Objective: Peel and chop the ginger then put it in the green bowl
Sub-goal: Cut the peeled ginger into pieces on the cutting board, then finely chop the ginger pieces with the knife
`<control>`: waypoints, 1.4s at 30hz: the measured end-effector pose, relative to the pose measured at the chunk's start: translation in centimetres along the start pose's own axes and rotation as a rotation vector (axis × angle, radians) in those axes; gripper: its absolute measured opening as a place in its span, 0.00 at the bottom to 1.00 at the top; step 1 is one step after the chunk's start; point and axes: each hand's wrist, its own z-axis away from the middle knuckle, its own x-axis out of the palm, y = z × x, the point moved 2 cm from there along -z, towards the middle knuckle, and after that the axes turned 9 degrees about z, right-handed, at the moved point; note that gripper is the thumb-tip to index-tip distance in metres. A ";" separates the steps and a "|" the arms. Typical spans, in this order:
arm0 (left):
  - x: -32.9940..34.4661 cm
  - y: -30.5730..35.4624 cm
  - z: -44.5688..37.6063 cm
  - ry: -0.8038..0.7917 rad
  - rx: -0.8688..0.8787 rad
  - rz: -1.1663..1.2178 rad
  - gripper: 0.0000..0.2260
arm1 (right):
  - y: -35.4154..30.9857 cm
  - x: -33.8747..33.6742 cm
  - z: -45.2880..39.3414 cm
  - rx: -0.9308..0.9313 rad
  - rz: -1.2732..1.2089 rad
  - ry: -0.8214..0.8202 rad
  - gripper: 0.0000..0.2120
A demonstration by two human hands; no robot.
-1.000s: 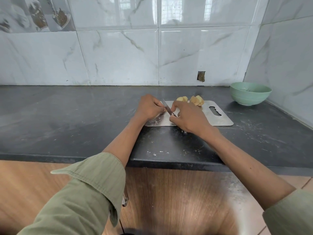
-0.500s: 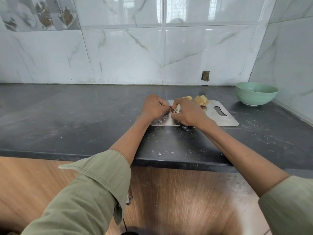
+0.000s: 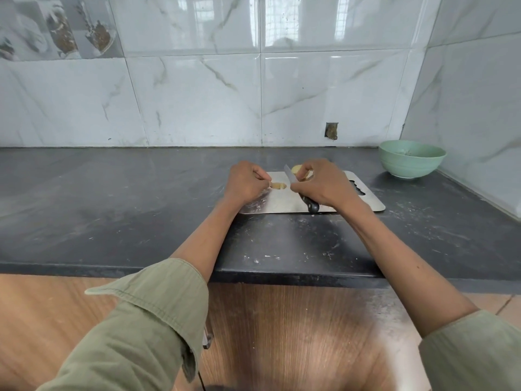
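Dark counter lies open left of board; hands on knife.

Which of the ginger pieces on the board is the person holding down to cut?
The flat ginger slice pinched by the left hand, left of the knife. The other ginger pieces lie behind the right hand.

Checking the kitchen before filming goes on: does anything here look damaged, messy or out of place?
Yes: the wall tile behind the cutting board has a small broken hole just above the counter. The dark counter is also scuffed and dusted with pale specks near its front edge.
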 end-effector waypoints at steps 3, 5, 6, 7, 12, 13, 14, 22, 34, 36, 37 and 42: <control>0.0 -0.1 -0.2 -0.039 0.002 0.000 0.05 | 0.2 0.5 0.0 0.009 0.036 -0.020 0.10; 0.1 -0.2 -0.3 -0.046 0.012 -0.013 0.05 | 0.2 1.0 -0.1 -0.022 0.029 -0.035 0.10; 0.2 -0.1 -0.3 -0.042 0.020 -0.024 0.04 | 0.2 1.3 -0.2 -0.053 0.023 -0.044 0.11; 0.3 -0.1 -0.3 -0.036 0.028 -0.034 0.04 | 0.1 1.7 -0.3 -0.079 0.017 -0.050 0.11; 0.1 -0.7 -0.8 0.034 0.031 -0.116 0.05 | -0.4 3.0 -0.7 -0.178 0.008 -0.028 0.11; 0.0 -0.8 -0.8 0.045 0.036 -0.132 0.07 | -0.6 3.2 -0.8 -0.193 -0.001 -0.022 0.10; -0.1 -0.8 -0.9 0.052 0.040 -0.135 0.09 | -0.8 3.3 -0.9 -0.202 -0.011 -0.019 0.10; -0.3 -1.0 -0.9 0.065 0.010 -0.113 0.11 | 0.4 1.7 -2.6 -0.200 0.039 0.020 0.11; 1.5 2.1 0.0 0.018 0.178 -0.103 0.03 | 5.7 -0.9 -5.8 -0.180 -0.220 0.161 0.10; 2.4 2.6 -0.4 0.007 0.207 -0.127 0.02 | 5.8 -0.7 -5.8 -0.172 -0.184 0.151 0.08; 2.9 2.7 -0.8 0.004 0.210 -0.149 0.04 | 5.7 -0.7 -5.8 -0.173 -0.180 0.154 0.08; 5.3 3.2 -2.5 -0.044 0.161 -0.168 0.17 | 5.6 -0.9 -5.9 -0.167 -0.188 0.204 0.08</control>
